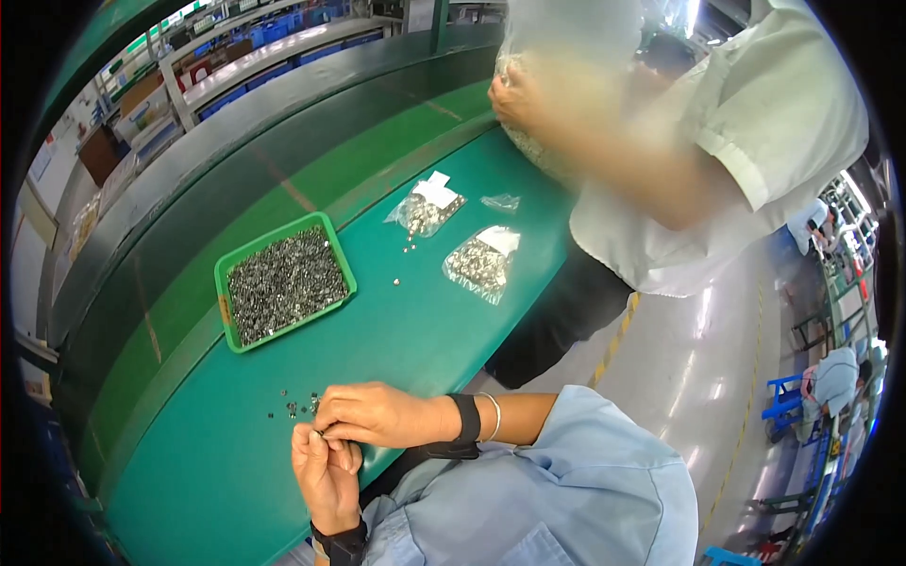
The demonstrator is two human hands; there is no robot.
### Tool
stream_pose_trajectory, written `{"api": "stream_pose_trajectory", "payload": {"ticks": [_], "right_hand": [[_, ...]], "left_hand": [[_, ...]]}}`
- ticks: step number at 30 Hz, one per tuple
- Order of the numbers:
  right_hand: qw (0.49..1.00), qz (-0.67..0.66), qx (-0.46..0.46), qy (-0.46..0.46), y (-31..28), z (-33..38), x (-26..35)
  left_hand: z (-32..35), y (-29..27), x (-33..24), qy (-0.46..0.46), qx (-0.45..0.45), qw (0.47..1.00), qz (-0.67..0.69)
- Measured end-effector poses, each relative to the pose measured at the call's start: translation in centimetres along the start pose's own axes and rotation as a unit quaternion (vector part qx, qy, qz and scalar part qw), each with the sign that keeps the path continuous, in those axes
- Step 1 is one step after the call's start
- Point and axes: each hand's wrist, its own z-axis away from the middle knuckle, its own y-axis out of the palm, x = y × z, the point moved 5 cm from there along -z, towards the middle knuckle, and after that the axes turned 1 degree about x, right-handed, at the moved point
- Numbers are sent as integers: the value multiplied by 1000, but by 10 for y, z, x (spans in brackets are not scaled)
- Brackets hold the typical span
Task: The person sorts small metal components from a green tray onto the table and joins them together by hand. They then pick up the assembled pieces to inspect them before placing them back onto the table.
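Note:
My left hand (pixel 326 476) and my right hand (pixel 373 413) meet at the fingertips above the near part of the green table. Both are closed in a pinch around a tiny dark piece (pixel 320 433), mostly hidden by the fingers, so its kind is unclear. Just beyond my fingers lie several loose small dark metal parts (pixel 293 407). Farther off, a green tray (pixel 345 266) holds a heap of similar small dark metal parts (pixel 286 283).
Two clear bags of small shiny parts (pixel 479 267) (pixel 427 209) lie on the green table (pixel 396 330), with a few loose pieces and a scrap of plastic (pixel 500 202). A person in white (pixel 651 226) handles a large clear bag (pixel 538 151) at the far right. A green conveyor belt (pixel 189 292) runs alongside.

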Motion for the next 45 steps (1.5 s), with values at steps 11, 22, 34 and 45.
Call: {"api": "stream_pose_trajectory", "payload": {"ticks": [11,22,34,45], "right_hand": [[982,135,61,-113,-8,-8,6],[998,-21,39,36,-1,-10,-7],[993,80,80,-20,5,-16,-1],[998,-37,38,36,12,-8,-4]], "left_hand": [[2,12,-18,-13,-76,982,-172],[3,-2,-3,-59,3,996,61],[8,-8,-15,-41,-24,999,-27],[7,-6,-3,-54,30,992,114]]}}
